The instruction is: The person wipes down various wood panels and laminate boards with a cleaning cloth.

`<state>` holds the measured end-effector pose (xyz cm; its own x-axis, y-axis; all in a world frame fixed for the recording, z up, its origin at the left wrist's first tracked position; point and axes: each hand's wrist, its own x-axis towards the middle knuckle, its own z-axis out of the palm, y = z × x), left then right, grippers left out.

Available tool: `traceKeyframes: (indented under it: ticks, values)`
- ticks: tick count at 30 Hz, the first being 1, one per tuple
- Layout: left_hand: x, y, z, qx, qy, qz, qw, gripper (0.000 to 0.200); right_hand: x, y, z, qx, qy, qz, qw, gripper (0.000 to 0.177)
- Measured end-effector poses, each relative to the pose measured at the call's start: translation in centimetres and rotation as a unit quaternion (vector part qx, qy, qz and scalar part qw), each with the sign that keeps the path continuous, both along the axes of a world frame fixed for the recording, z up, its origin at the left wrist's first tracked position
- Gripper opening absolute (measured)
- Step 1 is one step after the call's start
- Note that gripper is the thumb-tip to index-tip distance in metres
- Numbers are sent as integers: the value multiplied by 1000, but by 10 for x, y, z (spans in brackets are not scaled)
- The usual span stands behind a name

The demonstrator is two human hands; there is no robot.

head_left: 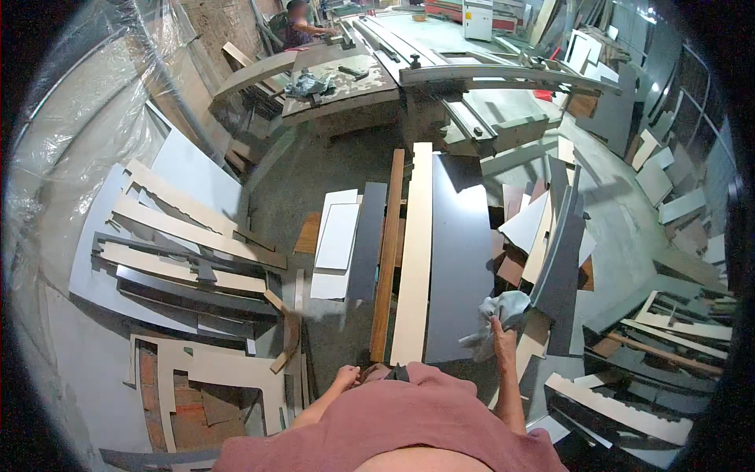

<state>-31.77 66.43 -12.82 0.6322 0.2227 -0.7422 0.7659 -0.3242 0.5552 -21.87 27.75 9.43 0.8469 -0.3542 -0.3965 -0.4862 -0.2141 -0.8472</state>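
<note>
My right hand (503, 334) is closed around a crumpled grey cloth (506, 308), which hangs over the right edge of a dark grey panel (462, 259). Left of that panel lie a long cream board (414, 252) and a narrow brown wooden strip (388, 259), side by side and pointing away from me. My left hand (347, 377) is low, at the front of my shirt near the strip's close end. Its fingers look curled; what they hold, if anything, is hidden.
White panels (334, 236) lie left of the strips. Cut board pieces (197, 228) are stacked farther left, and offcuts (527, 228) pile up on the right. Ahead stands a sliding table saw (472, 75); beyond a workbench (346, 86), another person (299, 27) sits.
</note>
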Motion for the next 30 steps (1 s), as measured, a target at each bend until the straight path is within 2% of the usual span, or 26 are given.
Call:
traceKeyframes:
  ticks: [1,3,4,6,9,11,15,19,22,24,26,28,30]
  values:
    - [0,-1,2,-11,12,-3,1000,26,-1,0,-4,0,0,-1,1000,66]
    - [0,-3,6,-21,24,-7,999,26,-4,-1,-14,-69,-71,10,995,57]
    - [-1,-7,11,-11,5,-11,1000,26,-5,0,-12,-69,-71,10,995,57]
    - [0,-11,20,-1,-15,-15,1000,27,-10,4,-7,22,-56,49,997,67]
    - [4,-14,28,-8,-1,-8,1000,27,-12,7,-30,9,-125,62,990,66]
    - [5,-14,29,7,27,-50,998,27,-14,8,-34,2,-121,76,990,66]
    - [3,-10,9,15,19,-58,998,27,-16,0,-67,-12,-112,86,990,67]
    - [2,-8,5,3,8,-51,999,29,-21,0,-68,-8,-113,84,990,64]
    - [-2,-7,4,-17,-2,-41,999,30,-29,16,-28,-7,-132,62,989,55]
    - [3,-12,5,-20,3,-33,999,31,-30,10,-43,-11,-130,80,988,50]
    - [18,-26,4,-111,-31,13,993,33,-24,6,-59,-15,-129,97,987,46]
    - [54,-62,50,-245,-77,-27,966,41,-21,11,-70,18,-152,142,978,37]
    - [76,-89,78,-328,-54,-14,943,56,-16,28,-62,27,-134,144,980,35]
